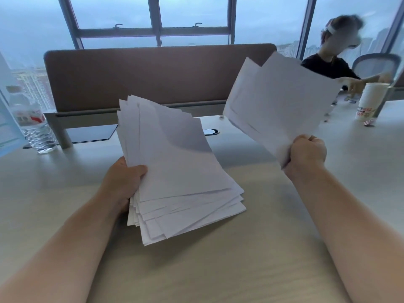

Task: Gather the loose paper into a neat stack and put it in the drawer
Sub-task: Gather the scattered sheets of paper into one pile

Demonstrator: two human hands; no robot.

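- left hand (124, 182) grips the big fanned paper stack (175, 171) over the desk's (284, 237) middle.
- right hand (306, 154) clutches a few sheets (279, 101), raised rightward.
- best lay them on top, then tap the edges square.

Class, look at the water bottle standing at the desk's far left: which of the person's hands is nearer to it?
Left. The left hand, holding the big paper stack, is right of and nearer the camera than the water bottle. The right hand is much farther right, gripping a few sheets.

Bottle (37, 127) left, cup (369, 101) right.
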